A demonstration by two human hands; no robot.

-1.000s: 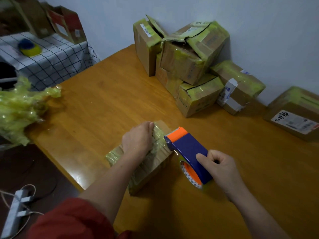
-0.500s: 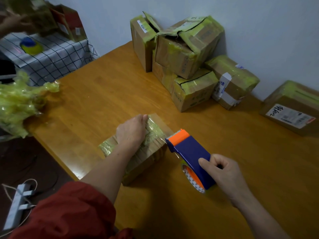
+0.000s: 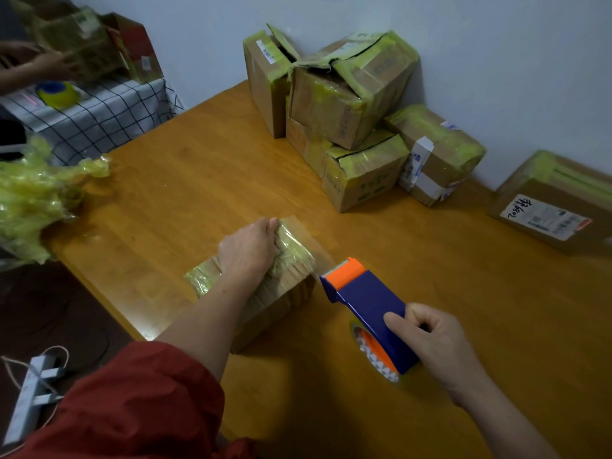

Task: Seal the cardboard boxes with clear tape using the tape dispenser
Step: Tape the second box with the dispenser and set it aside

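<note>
pulled just off the box (image 3: 288,294), the tape dispenser (image 3: 367,298) is clenched in the right hand (image 3: 437,346); left hand (image 3: 246,250), fingers flat, pins the box on the table (image 3: 198,180). a skewed tug could wrinkle the tape.

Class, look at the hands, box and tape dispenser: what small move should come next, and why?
Probably tilt the tape dispenser in the right hand to cut the tape: its orange head sits just beside the box, which the left hand presses down.
</note>
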